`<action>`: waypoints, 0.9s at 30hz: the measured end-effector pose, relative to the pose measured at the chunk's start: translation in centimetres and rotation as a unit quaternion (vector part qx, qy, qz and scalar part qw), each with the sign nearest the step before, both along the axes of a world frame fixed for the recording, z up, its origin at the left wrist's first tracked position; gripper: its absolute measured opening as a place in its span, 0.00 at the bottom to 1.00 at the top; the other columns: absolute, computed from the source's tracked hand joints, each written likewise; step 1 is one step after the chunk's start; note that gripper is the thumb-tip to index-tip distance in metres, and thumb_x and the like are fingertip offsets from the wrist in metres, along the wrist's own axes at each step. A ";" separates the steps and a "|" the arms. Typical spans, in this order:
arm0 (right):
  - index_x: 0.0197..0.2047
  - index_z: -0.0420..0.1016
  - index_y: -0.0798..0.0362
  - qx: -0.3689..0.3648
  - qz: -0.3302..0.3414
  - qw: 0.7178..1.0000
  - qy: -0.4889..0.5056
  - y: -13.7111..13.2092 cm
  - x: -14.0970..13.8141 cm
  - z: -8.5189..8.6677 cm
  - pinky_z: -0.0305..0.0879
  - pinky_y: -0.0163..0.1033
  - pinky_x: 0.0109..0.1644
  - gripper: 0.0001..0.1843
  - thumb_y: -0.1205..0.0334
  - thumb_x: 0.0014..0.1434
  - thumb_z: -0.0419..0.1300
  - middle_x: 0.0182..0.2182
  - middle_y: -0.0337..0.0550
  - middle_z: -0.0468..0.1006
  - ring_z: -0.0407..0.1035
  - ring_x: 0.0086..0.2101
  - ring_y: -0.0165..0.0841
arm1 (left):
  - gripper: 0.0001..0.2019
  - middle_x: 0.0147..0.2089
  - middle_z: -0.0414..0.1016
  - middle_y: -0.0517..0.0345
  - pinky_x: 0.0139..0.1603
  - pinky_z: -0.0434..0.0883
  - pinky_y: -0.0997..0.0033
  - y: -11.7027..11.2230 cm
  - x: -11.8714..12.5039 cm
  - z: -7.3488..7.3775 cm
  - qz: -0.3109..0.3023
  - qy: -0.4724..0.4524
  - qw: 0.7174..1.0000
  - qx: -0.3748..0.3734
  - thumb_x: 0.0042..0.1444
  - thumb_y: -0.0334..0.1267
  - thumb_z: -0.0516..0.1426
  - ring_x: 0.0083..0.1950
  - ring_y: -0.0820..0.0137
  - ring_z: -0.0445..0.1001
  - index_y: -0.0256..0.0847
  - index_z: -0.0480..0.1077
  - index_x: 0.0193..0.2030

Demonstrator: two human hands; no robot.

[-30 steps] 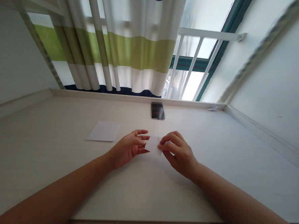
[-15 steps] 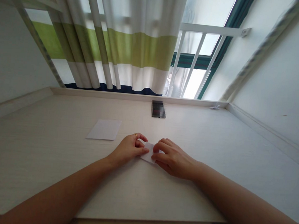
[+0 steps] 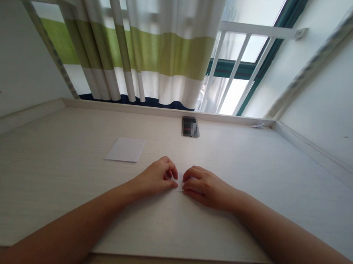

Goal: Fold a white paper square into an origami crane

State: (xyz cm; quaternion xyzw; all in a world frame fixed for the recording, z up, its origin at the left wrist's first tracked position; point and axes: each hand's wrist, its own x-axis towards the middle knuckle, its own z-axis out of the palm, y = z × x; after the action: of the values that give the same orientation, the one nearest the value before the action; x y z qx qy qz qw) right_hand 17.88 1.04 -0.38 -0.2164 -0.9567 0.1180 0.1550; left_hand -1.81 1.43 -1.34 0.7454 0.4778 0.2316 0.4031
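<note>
A small piece of white folded paper (image 3: 180, 183) lies low over the pale wooden desk (image 3: 170, 227), mostly hidden between my hands. My left hand (image 3: 164, 174), with a ring on one finger, pinches its left side between thumb and curled fingers. On the right side, the bent fingers of my right hand (image 3: 200, 186) close over the paper. Only a narrow strip of it shows between my fingertips. Farther left on the desk, a flat white sheet of paper (image 3: 125, 149) lies apart from both hands.
Near the desk's back edge lies a dark, pixelated object (image 3: 189, 127). A small whitish item (image 3: 258, 125) sits in the back right corner. A raised rim (image 3: 154, 109) runs along the back, with a curtain (image 3: 169, 52) and white railing (image 3: 257, 30) behind it.
My left hand has moved right and its fingers have curled in, nearer my right hand. Less of the paper shows between them. The view has shifted slightly.
</note>
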 end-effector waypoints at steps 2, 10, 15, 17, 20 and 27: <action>0.34 0.74 0.56 -0.020 -0.007 1.000 0.012 0.0 0.0 0.0 0.64 0.39 0.42 0.09 0.67 0.56 0.52 0.34 0.48 0.70 0.65 0.36 0.32 | 0.05 0.38 0.64 0.57 0.30 0.65 0.74 0.1 -0.1 0.1 -0.023 0.002 1.000 -0.001 0.41 0.35 0.58 0.30 0.75 0.66 0.38 0.68 0.27; 0.30 0.73 0.57 -0.100 -0.035 0.993 0.045 0.4 -0.1 -0.4 0.65 0.37 0.41 0.06 0.69 0.54 0.55 0.33 0.47 0.70 0.65 0.35 0.30 | 0.06 0.35 0.64 0.58 0.29 0.64 0.75 0.5 -0.2 -0.3 -0.028 0.012 0.999 -0.025 0.41 0.33 0.57 0.29 0.75 0.66 0.37 0.70 0.29; 0.30 0.69 0.57 -0.116 -0.074 0.989 0.058 0.6 -0.6 -0.9 0.65 0.38 0.40 0.05 0.71 0.55 0.53 0.33 0.46 0.68 0.65 0.34 0.30 | 0.06 0.37 0.64 0.57 0.31 0.65 0.75 0.5 -0.4 0.1 -0.055 0.035 0.998 -0.013 0.42 0.31 0.55 0.30 0.74 0.67 0.39 0.73 0.28; 0.30 0.68 0.57 -0.109 -0.091 0.988 0.068 0.5 -0.8 -1.1 0.65 0.39 0.40 0.05 0.71 0.55 0.52 0.35 0.47 0.68 0.64 0.34 0.31 | 0.08 0.37 0.65 0.57 0.32 0.65 0.75 0.6 -0.5 0.0 -0.061 0.030 0.998 -0.014 0.41 0.30 0.54 0.30 0.74 0.68 0.39 0.74 0.28; 0.31 0.66 0.56 -0.101 -0.108 0.986 0.075 0.5 -1.0 -1.3 0.65 0.40 0.40 0.06 0.71 0.56 0.50 0.36 0.48 0.67 0.65 0.34 0.31 | 0.08 0.37 0.66 0.57 0.33 0.66 0.75 0.8 -0.6 -0.4 -0.065 0.016 0.998 -0.019 0.41 0.30 0.54 0.31 0.73 0.69 0.39 0.74 0.29; 0.30 0.64 0.56 -0.102 -0.126 0.985 0.062 0.4 -1.3 -1.3 0.65 0.41 0.40 0.05 0.72 0.55 0.50 0.35 0.48 0.67 0.64 0.34 0.31 | 0.11 0.34 0.67 0.58 0.30 0.65 0.77 1.0 -0.7 -0.6 -0.075 0.015 0.997 -0.006 0.40 0.28 0.53 0.29 0.74 0.68 0.40 0.74 0.29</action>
State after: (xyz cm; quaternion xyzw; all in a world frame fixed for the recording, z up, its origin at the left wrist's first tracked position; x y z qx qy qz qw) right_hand 16.54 1.42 -1.66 -0.3422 -0.8934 0.2072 0.2047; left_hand -2.50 2.42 -1.93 0.7801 0.4280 0.1861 0.4167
